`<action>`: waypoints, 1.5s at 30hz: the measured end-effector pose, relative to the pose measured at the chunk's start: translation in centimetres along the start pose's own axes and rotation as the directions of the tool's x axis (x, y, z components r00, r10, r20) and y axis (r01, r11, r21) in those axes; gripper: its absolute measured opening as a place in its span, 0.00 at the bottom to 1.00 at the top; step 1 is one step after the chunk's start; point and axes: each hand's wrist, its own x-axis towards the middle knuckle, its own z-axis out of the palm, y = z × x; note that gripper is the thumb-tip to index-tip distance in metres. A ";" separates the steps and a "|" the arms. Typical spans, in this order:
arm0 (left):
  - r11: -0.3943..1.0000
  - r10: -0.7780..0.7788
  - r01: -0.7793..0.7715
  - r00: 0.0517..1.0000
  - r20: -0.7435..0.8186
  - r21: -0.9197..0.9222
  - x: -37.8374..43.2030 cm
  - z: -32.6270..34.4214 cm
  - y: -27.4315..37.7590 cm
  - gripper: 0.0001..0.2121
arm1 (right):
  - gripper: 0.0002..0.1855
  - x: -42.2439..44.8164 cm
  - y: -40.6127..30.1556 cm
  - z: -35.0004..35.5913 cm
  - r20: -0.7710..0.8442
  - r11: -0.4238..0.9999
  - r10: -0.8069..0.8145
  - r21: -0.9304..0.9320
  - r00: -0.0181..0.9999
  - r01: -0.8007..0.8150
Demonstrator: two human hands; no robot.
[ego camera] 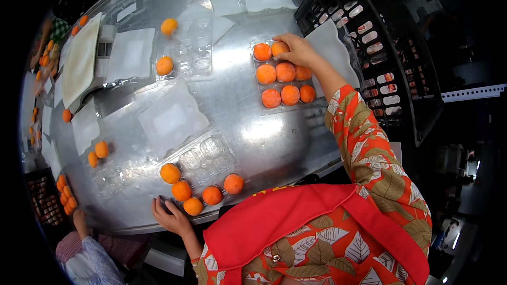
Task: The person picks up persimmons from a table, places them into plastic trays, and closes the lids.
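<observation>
My right hand [296, 50] curls its fingers and thumb around an orange fruit [279, 48] in the far row of a clear plastic tray [258, 87]. Rows of similar orange fruits [285, 72] sit in that tray, and my hand and wrist hide its far right corner. My left hand [171, 217] rests at the table's near edge with fingers apart, holding nothing. Just right of it, an orange fruit [193, 206] sits at the corner of a second clear tray [212, 162]. Fruits line two sides of this tray, while several of its moulded cups are bare.
A black plastic crate [368, 12] stands on the right beside a white padded sheet [330, 43]. Another sheet [174, 116] lies mid-table. A third clear tray [184, 55] holds two fruits. At lower left a co-worker's hand [80, 221] is near a fruit cluster [66, 194].
</observation>
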 end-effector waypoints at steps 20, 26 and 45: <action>1.000 -0.019 0.019 1.000 0.004 -0.001 -0.1 -0.2 0.2 0.14 | 0.05 -13.0 -10.9 -10.5 -0.686 0.983 -0.015 0.123 0.727 0.136; 1.000 0.013 -0.013 1.000 -0.009 0.015 -0.2 -0.3 0.1 0.14 | 0.17 -18.4 -9.4 -11.0 -0.660 0.983 0.169 0.170 0.732 -0.075; 0.998 0.069 -0.069 0.997 -0.025 0.009 -0.4 -0.2 -0.6 0.14 | 0.23 -18.0 -7.7 -6.7 -0.659 0.914 0.251 0.403 0.709 0.051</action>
